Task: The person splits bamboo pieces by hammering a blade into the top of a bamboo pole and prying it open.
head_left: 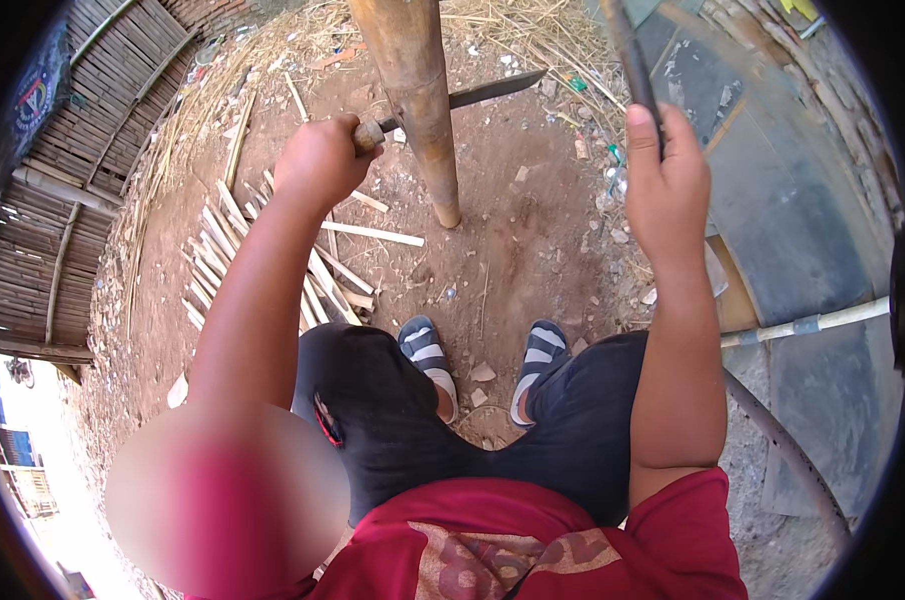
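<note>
My left hand (323, 160) is closed round the wooden handle of a machete (498, 88). Its dark blade crosses a thick bamboo pole (428, 110) and comes out on the pole's right side; I cannot tell whether it is set into the bamboo or passes behind it. The pole stands steeply before me, its lower end near the dirt ground. Held up to the right of the pole, my right hand (666, 160) grips a dark rod (630, 50), thumb along it. The rod's far end runs out of view at the top.
Split bamboo strips (218, 245) lie heaped on the ground at left, under my left forearm. Straw (533, 30) and litter are scattered at the far side. Dark sheets (793, 220) and a pale pole (808, 325) are on the right. A woven bamboo wall (103, 110) rises at far left.
</note>
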Tool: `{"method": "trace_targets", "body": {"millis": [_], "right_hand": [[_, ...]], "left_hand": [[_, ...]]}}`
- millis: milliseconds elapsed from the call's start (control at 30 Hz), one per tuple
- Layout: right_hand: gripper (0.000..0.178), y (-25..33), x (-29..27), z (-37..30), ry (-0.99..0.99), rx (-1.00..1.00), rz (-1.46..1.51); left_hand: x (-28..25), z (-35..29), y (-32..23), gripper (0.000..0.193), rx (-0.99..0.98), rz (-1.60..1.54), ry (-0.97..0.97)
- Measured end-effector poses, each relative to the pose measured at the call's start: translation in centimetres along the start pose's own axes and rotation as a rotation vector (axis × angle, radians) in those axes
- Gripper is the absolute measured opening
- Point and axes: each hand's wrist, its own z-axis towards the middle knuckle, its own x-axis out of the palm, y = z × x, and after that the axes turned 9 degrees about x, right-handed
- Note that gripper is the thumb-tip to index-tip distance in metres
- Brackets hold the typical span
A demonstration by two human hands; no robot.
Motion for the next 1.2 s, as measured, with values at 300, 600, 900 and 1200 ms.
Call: {"method": "trace_targets", "body": {"millis": [300,600,900,1200], "right_hand": [[0.03,-4.4,4.7,0.0,0.083,0.019,-0.219],[0.035,-3.1,5.7,-1.6,0.16,0.028,-0.322],[0.033,-4.3,4.3,-1.1,0.029,-0.03,-0.228],[0.038,-3.0,4.8,-1.5,0.128,0.045,-0.264]], "left_hand": [[-2.5,1.8,-0.7,0.028,-0.027,0.095,-0.039],[-0.3,0.4,-1.4,0.021,-0.05,-0.002,-0.001],[-0.1,0.8,-0.9,0.023,-0.015,0.021,-0.002],[-1.1,1.0,-1.6,0.026,-0.05,0.066,0.074]]}}
